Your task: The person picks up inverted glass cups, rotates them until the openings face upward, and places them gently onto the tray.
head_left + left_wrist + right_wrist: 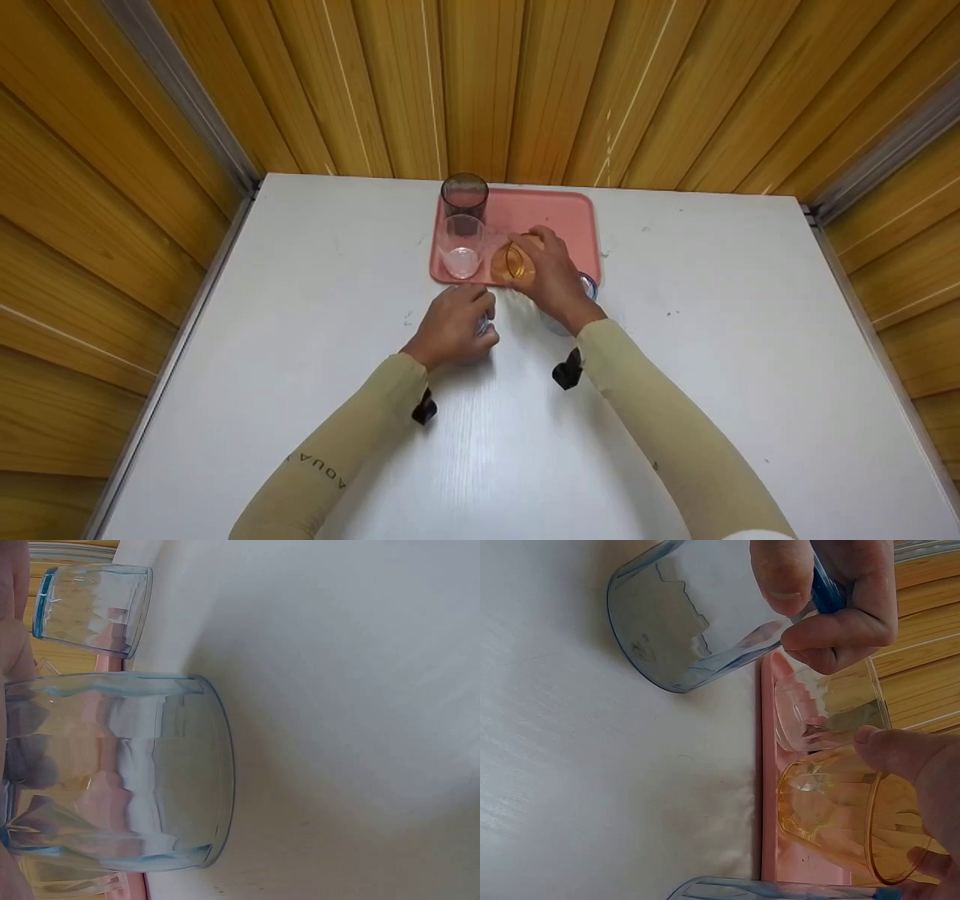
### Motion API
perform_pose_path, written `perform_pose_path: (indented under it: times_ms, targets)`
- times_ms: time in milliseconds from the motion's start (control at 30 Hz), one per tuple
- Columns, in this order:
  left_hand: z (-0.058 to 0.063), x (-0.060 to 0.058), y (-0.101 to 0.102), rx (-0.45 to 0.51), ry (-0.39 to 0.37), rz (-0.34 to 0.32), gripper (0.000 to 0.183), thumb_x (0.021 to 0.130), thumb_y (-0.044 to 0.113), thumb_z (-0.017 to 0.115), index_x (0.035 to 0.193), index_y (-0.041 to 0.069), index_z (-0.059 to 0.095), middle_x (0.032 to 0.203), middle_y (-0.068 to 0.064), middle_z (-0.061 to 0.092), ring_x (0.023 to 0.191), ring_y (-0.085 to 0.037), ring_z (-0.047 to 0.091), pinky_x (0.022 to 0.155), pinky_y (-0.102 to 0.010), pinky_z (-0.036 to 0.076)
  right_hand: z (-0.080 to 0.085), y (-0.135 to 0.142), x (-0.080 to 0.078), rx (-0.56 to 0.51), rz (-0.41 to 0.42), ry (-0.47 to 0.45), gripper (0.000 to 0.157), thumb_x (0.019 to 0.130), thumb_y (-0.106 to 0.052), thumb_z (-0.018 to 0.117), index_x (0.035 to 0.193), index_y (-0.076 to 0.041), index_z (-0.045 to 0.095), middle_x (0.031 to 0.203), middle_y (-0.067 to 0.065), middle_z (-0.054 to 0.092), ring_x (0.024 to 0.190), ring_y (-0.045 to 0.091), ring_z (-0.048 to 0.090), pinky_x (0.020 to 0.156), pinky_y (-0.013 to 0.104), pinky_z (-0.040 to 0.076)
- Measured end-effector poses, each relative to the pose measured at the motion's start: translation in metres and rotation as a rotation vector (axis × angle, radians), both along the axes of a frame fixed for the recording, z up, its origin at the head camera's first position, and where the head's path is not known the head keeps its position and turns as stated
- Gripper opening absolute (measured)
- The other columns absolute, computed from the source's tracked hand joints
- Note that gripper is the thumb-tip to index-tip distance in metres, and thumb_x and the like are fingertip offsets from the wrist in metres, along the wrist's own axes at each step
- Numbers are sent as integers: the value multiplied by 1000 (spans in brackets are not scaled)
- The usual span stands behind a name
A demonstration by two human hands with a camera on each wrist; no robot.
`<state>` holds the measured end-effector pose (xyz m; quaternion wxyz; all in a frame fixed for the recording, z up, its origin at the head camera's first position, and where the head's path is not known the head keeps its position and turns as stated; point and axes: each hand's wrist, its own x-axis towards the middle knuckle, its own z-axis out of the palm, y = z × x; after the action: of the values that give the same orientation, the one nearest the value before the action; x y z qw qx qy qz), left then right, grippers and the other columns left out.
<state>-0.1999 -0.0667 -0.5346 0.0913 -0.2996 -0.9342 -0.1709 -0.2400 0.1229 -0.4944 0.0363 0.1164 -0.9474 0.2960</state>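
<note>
My left hand [452, 324] grips a clear, blue-rimmed glass [176, 772] near its rim, just in front of the pink tray [574, 217]. That glass leans in the right wrist view; whether its base touches the table I cannot tell. With thumb and fingers, my right hand [553, 279] holds an amber glass [817, 802] by its upper part, over the tray's front edge. To its left on the tray stands a clear glass [461, 261], and behind that a dark smoky glass [465, 196]. My right wrist partly hides a second blue-rimmed glass [589, 285].
The white table [315, 300] extends around the tray on both sides and toward me. Wood-look panels [480, 90] close off the back, left and right. The second blue-rimmed glass stands close to the tray's front right corner, beside my right wrist.
</note>
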Motion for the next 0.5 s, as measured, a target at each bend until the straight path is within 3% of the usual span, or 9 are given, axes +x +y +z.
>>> perform_pose_path:
  times_ms: [500]
  targets:
    - [1, 0, 0, -17, -6, 2, 18, 75, 37, 55, 84, 23, 51, 86, 7, 46, 81, -13, 46, 77, -33, 43, 3, -7, -5, 41, -34, -32, 72, 73, -38, 74, 133, -47, 36, 141, 1, 29, 129, 22, 33, 99, 44, 42]
